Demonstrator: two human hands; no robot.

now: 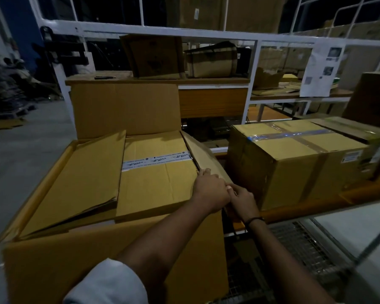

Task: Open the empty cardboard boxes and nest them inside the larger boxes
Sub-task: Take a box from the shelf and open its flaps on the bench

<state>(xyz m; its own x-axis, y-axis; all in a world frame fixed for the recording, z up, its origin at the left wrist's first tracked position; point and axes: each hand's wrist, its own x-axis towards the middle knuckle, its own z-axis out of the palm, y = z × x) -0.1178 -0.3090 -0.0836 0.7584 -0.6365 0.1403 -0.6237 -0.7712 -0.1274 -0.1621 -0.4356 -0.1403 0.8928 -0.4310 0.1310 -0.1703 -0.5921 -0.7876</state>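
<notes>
Both hands meet on the right flap (206, 153) of the large open box (110, 257). I see the left hand (210, 189) with fingers curled over the flap's edge, while the right hand (242, 202) pinches it just beside, thumb on top, other fingers hidden underneath. Inside the large box lies a taped box (156, 176), partly covered by the left flap (86, 178); right of the large box stands a sealed box (294, 163), and the shelves (158, 81) behind are too dim to read.

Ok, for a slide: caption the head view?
Left hand and right hand grip the right flap of the large box, beside the nested taped box.
</notes>
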